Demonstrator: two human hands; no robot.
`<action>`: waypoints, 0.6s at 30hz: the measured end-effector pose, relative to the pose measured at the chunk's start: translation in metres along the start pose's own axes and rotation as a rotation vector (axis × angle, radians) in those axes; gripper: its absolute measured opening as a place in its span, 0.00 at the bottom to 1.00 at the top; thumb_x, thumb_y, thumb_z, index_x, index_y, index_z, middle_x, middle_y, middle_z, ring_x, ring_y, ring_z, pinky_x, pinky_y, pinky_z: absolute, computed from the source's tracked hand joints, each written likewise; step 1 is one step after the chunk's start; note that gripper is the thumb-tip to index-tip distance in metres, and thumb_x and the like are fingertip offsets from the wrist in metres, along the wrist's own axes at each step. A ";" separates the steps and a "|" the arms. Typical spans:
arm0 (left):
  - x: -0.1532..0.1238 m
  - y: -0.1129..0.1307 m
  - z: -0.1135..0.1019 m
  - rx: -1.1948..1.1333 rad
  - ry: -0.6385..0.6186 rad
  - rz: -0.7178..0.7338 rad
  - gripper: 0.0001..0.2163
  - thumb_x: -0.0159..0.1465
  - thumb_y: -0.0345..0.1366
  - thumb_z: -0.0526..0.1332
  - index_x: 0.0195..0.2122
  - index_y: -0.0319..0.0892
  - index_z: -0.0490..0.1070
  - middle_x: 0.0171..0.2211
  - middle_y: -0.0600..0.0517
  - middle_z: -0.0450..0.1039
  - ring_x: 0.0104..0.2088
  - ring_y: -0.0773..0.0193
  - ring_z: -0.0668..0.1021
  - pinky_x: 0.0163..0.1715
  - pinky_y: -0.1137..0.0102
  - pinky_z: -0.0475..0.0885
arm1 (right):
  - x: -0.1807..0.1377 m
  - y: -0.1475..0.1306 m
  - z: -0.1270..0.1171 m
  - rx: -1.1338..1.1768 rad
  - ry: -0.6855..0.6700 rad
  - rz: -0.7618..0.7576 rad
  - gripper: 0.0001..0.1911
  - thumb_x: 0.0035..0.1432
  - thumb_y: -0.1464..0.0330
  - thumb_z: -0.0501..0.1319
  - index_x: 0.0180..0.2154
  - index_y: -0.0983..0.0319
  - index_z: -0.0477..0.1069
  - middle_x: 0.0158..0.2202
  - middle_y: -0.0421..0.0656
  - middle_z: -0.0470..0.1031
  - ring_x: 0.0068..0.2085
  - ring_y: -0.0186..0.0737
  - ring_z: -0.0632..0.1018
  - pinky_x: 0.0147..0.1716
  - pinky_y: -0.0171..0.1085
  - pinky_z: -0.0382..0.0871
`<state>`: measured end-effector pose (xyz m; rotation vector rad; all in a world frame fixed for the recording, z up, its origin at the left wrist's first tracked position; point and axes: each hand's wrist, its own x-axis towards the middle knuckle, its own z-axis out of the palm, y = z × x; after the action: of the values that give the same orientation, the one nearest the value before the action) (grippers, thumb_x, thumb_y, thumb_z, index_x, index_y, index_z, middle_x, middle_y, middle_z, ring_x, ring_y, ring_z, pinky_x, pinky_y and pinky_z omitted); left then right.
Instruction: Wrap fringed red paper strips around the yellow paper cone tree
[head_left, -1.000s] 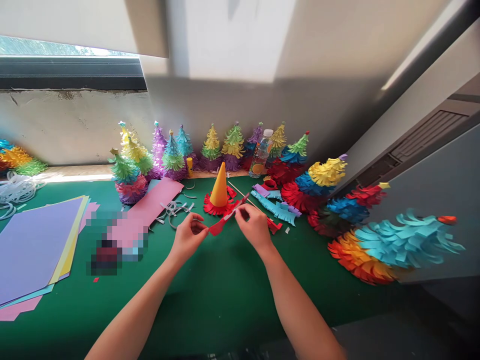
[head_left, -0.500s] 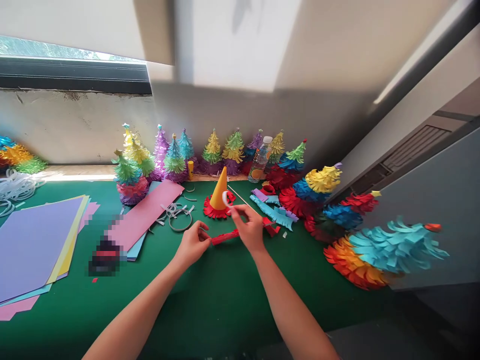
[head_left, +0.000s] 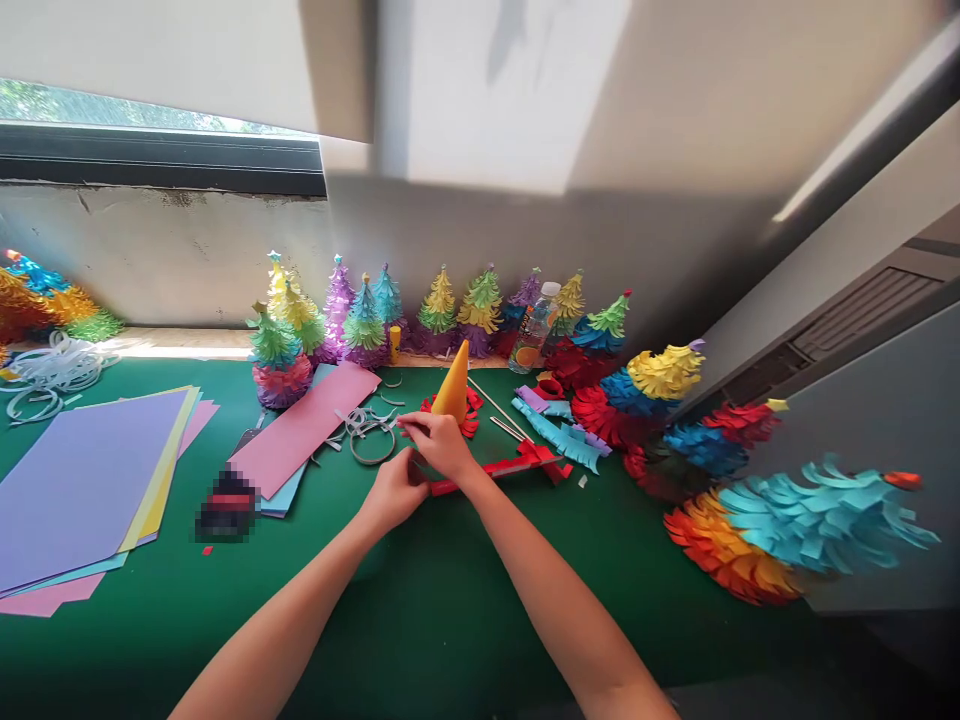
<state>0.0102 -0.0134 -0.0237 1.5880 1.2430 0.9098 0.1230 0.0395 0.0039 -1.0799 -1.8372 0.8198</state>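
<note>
My left hand (head_left: 394,490) is closed on the left end of a fringed red paper strip (head_left: 510,467), which stretches to the right over the green table. My right hand (head_left: 442,447) crosses in front of the strip, fingers pinched together, just right of a heap of pale curled strips (head_left: 361,418). What its fingertips hold, if anything, I cannot make out. Behind the right hand stands a yellow paper cone (head_left: 454,385) with red fringe (head_left: 471,412) around its base; the hand hides the cone's lower front.
Fringed paper trees (head_left: 480,305) line the wall, and a large one (head_left: 817,520) lies at right. A bottle (head_left: 534,330), blue fringed scraps (head_left: 559,430) and thin sticks (head_left: 506,428) are behind. Pink paper (head_left: 304,430) and coloured sheets (head_left: 97,480) lie left.
My right hand has moved left and down from beside the cone to the heap of pale strips. The white curl at its fingertips no longer shows there. My left hand stays at the red strip.
</note>
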 end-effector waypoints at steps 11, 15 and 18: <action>0.009 -0.003 -0.014 -0.018 0.074 -0.045 0.09 0.46 0.28 0.57 0.30 0.42 0.66 0.22 0.56 0.71 0.24 0.66 0.74 0.25 0.73 0.65 | -0.061 0.019 -0.094 -0.344 -0.276 0.098 0.11 0.54 0.69 0.59 0.40 0.60 0.73 0.39 0.44 0.78 0.39 0.41 0.78 0.39 0.39 0.71; 0.013 -0.006 -0.019 -0.047 0.094 -0.054 0.09 0.46 0.29 0.57 0.30 0.41 0.66 0.22 0.56 0.71 0.24 0.66 0.74 0.26 0.73 0.66 | -0.061 0.021 -0.097 -0.431 -0.293 0.063 0.06 0.53 0.71 0.59 0.32 0.60 0.75 0.31 0.41 0.77 0.33 0.38 0.76 0.34 0.36 0.68; 0.014 -0.004 -0.022 -0.079 0.115 -0.064 0.09 0.45 0.29 0.58 0.30 0.40 0.67 0.22 0.56 0.71 0.25 0.66 0.74 0.27 0.72 0.68 | -0.060 0.017 -0.101 -0.445 -0.221 0.006 0.05 0.53 0.72 0.59 0.29 0.60 0.74 0.33 0.42 0.76 0.33 0.36 0.75 0.33 0.35 0.67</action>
<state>-0.0085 0.0051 -0.0200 1.4428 1.3137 1.0088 0.2358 0.0043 0.0146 -1.3082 -2.2731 0.5604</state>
